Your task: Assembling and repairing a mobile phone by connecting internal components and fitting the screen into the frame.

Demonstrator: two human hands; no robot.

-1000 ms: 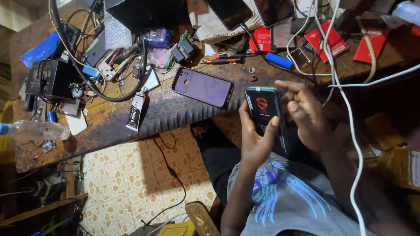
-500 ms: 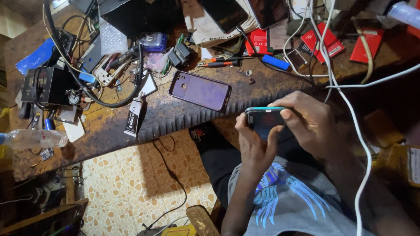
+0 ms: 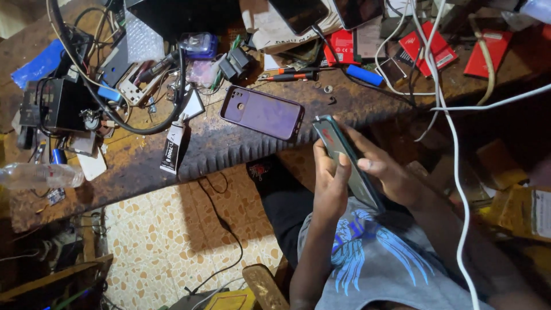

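From the head camera I look down past a grey shirt at both hands, which share one dark phone held just off the near edge of the workbench. My left hand grasps the phone from below, thumb laid across its face, which I take to be steadying it. My right hand holds the far long edge, fingers curled around it, so the phone sits tilted nearly edge-on to me; that angle seems meant for looking along its side or seam. Neither hand is loose; both grip the same phone.

On the bench just beyond, a purple phone lies back up, apart from the hands but within easy reach. Left of it a white glue tube lies on the bench. Farther back are an orange-handled screwdriver, red flat boxes and a black box with wires. A white cable hangs over my right arm. A clear bottle lies at the far left end, well apart from everything I hold.
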